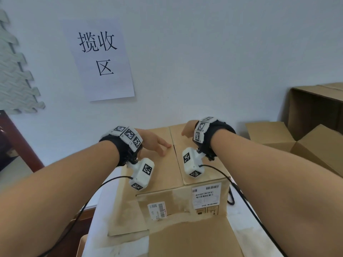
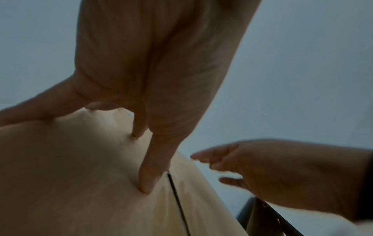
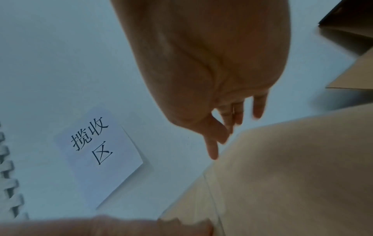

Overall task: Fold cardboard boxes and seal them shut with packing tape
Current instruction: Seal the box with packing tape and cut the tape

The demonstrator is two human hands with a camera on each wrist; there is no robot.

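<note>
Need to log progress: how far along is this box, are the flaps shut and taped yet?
Done: the two top flaps of the box lie folded flat, meeting at a seam. In hand: the left hand presses beside the seam; the right hand hovers over the far edge. Left: taping; no tape shows on the seam.

- The head view is taken from above and behind both forearms, looking forward and down at the cardboard box (image 1: 167, 164) and the wall sign (image 1: 100, 58).
- The left wrist view is set close under the left hand (image 2: 153, 89), skimming the box top.
- The right wrist view is set close beneath the right hand (image 3: 212, 79); the sign is shared with the head view.
</note>
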